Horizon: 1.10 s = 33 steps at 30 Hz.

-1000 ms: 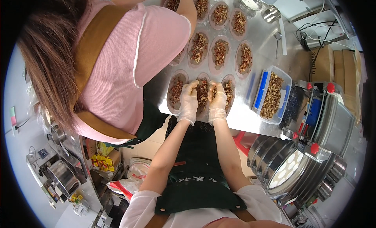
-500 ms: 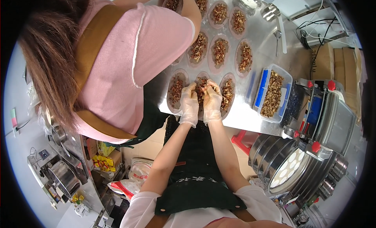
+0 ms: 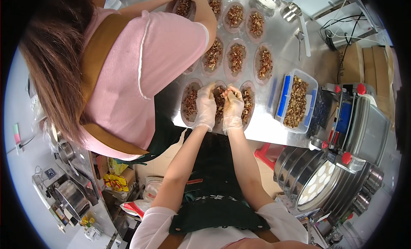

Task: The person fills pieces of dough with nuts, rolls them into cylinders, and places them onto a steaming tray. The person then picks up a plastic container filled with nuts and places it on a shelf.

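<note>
Both my hands wear thin clear gloves and work at the middle oval of flattened dough (image 3: 219, 105) in the near row, topped with chopped nuts and reddish bits. My left hand (image 3: 206, 107) is along its left side, fingers bent over the edge and closed on it. My right hand (image 3: 233, 107) is on the right side, with fingers curled and pinched at the far end. The gloves hide much of the dough. A second topped dough oval (image 3: 190, 102) lies just left of my left hand; a third (image 3: 248, 101) is partly under my right hand.
More nut-topped dough ovals (image 3: 236, 57) lie in rows farther back on the steel table (image 3: 280, 43). At right are a plastic tub of chopped nuts (image 3: 297, 101), a spoon (image 3: 300, 45) and a metal machine (image 3: 364, 120). A person in a pink top (image 3: 124, 73) works close on my left.
My left hand has shifted slightly up and left along the dough, and my right fingers have curled in more. The whole view has shifted slightly. The co-worker's hands have come more into view.
</note>
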Available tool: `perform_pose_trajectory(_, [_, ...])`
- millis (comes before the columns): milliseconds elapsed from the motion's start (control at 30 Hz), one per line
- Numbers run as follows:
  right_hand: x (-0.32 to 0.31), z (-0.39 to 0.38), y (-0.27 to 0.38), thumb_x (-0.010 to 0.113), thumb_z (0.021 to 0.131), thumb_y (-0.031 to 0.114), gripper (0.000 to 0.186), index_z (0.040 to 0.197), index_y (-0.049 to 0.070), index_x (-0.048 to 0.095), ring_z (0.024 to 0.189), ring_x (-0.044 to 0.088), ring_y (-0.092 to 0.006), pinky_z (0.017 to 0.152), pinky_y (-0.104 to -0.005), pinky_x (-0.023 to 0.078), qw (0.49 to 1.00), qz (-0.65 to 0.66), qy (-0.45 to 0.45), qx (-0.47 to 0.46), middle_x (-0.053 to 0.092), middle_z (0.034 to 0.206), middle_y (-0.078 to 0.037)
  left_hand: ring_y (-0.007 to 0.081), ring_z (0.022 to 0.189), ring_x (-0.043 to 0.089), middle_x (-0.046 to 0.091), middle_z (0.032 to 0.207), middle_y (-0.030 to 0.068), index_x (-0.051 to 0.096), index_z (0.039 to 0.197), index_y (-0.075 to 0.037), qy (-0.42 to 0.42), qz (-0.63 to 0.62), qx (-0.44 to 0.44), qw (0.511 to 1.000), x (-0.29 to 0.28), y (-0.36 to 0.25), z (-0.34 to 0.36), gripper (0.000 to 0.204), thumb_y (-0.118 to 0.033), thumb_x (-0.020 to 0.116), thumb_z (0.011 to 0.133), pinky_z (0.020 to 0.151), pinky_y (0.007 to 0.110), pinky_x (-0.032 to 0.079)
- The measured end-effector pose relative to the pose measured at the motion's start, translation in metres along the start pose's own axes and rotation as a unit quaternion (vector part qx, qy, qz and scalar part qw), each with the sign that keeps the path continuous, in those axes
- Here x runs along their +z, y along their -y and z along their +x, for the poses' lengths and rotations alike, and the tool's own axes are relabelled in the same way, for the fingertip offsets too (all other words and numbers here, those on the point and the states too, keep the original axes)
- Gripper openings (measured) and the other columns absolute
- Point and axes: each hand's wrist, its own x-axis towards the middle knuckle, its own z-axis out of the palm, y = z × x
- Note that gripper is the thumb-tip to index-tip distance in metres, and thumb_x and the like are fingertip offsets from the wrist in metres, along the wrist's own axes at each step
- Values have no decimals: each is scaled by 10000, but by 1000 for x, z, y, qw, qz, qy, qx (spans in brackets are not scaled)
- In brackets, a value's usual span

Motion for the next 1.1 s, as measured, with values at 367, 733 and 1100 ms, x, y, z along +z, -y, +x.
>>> perform_pose_trajectory(367, [7, -13, -5, 543, 917, -69, 180, 1071, -19, 622, 986, 628, -209, 942, -318, 499, 999, -44, 10, 1, 621, 1104, -113, 251, 1092, 564, 579, 1169, 136, 599, 1195, 14, -7, -69, -48, 996, 0, 8, -35, 319, 51, 472, 906, 972, 310, 433])
perform_pose_trajectory(733, [26, 3, 2, 554, 905, -77, 171, 1062, -38, 609, 1040, 628, -225, 958, -318, 488, 996, -88, -18, -1, 624, 1108, -133, 284, 1107, 550, 544, 1213, 161, 590, 1204, 3, 9, -78, -54, 995, 4, -8, -16, 351, 63, 451, 888, 975, 337, 429])
perform_pose_trajectory(1100, [-1, -50, 19, 543, 917, -46, 162, 1044, -5, 634, 1015, 628, -219, 929, -328, 491, 998, -39, 1, 52, 633, 1100, -104, 258, 1093, 566, 589, 1160, 151, 593, 1213, 11, -14, -65, -49, 997, -19, 21, -71, 381, 99, 494, 855, 952, 311, 449])
